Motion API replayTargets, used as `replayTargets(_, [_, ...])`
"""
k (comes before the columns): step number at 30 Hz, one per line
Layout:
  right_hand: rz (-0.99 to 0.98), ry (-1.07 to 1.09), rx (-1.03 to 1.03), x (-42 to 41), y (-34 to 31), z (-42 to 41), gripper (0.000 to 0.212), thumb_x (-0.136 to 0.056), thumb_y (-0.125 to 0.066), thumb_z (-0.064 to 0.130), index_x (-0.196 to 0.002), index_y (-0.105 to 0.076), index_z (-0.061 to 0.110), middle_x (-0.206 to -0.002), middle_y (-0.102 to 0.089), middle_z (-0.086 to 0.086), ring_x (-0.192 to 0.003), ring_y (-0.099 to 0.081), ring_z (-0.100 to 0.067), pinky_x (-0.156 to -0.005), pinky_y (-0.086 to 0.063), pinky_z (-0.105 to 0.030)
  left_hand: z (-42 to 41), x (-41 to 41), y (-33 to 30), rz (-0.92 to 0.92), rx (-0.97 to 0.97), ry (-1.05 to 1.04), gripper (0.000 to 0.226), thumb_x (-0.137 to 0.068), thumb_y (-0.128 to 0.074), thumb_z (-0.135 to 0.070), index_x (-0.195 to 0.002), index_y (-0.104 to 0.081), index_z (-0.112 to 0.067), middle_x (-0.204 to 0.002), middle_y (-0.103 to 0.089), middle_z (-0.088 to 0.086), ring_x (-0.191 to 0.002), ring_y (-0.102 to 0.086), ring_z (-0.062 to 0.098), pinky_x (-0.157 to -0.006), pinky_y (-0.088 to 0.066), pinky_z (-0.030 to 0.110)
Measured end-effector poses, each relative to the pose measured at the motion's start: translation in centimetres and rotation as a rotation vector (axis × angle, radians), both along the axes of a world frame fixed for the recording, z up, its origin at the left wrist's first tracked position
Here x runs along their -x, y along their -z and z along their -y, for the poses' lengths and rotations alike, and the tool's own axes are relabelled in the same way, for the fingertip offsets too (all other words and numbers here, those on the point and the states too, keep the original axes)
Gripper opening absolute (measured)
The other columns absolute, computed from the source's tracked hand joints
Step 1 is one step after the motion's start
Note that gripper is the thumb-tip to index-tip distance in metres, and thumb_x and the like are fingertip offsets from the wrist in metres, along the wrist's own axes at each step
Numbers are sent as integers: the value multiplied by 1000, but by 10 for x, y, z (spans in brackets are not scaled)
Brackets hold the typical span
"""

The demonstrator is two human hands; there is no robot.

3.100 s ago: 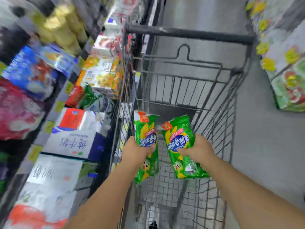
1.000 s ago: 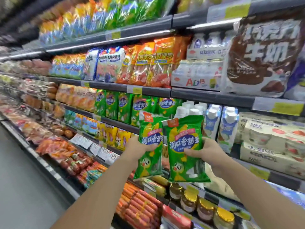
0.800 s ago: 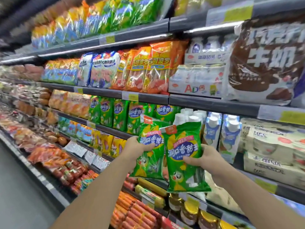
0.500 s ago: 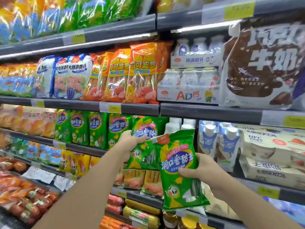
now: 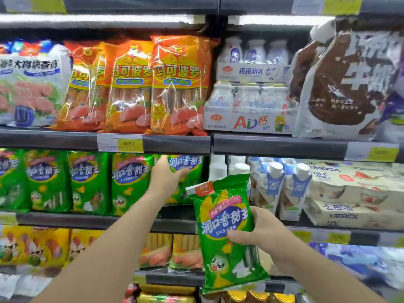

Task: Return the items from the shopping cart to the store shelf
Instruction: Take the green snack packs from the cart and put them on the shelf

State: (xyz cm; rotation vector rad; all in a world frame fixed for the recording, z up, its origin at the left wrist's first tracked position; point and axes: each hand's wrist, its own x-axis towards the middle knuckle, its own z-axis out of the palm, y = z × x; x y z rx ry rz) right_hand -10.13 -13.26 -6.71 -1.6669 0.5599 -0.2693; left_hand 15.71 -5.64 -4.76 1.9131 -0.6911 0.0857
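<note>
The left hand [image 5: 165,179] is stretched far into the shelf bay, its fingers closed on the upper edge of a green crinkly plastic snack packet with a blue label [image 5: 185,171], which stands at the right end of a row of matching green packets [image 5: 87,182] on the dark metal store shelf [image 5: 105,220]; the right hand [image 5: 260,234] is nearer, clamped on the middle of a second green plastic packet printed with a cartoon corn figure [image 5: 227,232], held upright and clear of the shelf, just right of the left forearm; the step in hand looks like seating the first packet in its row; the next move would call for the left hand to let go and draw out, leaving a gap for the second packet to go in beside or before the first, next to the white bottles with caps [image 5: 229,168]; whether the first packet already rests on the shelf board is hidden by the hand and wrist; the shopping cart is out of view; the orange sausage bags [image 5: 175,84] above and the shelf ends are blurred or cut off, and the yellow price tag [image 5: 127,143] is barely legible.
</note>
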Motion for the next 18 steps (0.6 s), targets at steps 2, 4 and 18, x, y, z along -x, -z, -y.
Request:
replayTargets(2, [-1, 4, -9, -4, 0, -2, 47, -75, -84, 11, -116, -62, 11, -105, -77, -3, -98, -74, -18, -83, -58, -29, -6, 14, 0, 451, -407, -216, 60, -86, -68, -46, -120, -54, 1, -117, -58, 13, -112, -54, 29, -98, -41, 32])
replayTargets(4, [4, 14, -7, -8, 0, -6, 46, -76, -84, 10, -117, -62, 11, -105, -77, -3, -98, -73, -18, -82, -58, -29, -13, 23, -2, 772, -745, -362, 58, -92, -52, -55, -115, -54, -2, -109, -56, 9, -103, -53, 23, -99, -41, 32])
replayTargets(18, [114, 327, 65, -114, -14, -45, 34, -74, -85, 13, -98, -63, 21, -99, -73, 2, -96, -69, -20, -90, -56, -43, -75, 6, 11, 350, -29, 8, 29, -100, -48, -34, -79, -55, -16, -65, -62, 1, -62, -62, 20, -59, -47, 39])
